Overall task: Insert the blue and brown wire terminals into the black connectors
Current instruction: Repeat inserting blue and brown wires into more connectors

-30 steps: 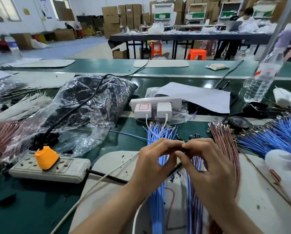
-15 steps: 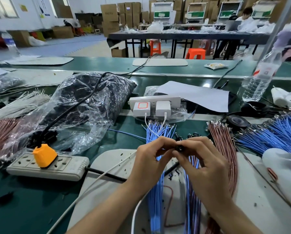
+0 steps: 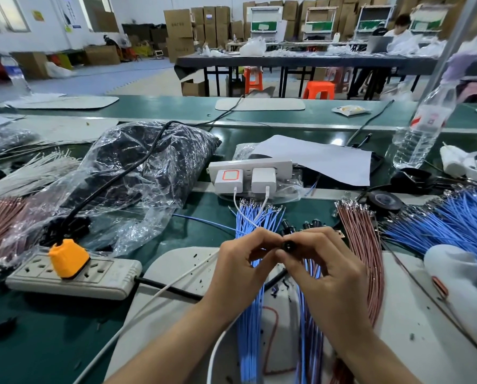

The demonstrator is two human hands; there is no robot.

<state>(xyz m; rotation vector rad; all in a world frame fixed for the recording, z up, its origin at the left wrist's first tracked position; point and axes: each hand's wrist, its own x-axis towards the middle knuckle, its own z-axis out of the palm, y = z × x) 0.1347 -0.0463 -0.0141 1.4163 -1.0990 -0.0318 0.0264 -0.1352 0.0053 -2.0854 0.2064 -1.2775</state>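
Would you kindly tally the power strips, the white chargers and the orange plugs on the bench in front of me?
Power strips: 2, the grey one and the white one
White chargers: 2, the one with a red square and the plain one
Orange plug: 1
Total: 5

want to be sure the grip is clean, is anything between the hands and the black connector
Nothing visible does: the left hand and right hand both pinch the black connector directly, above the blue wires.
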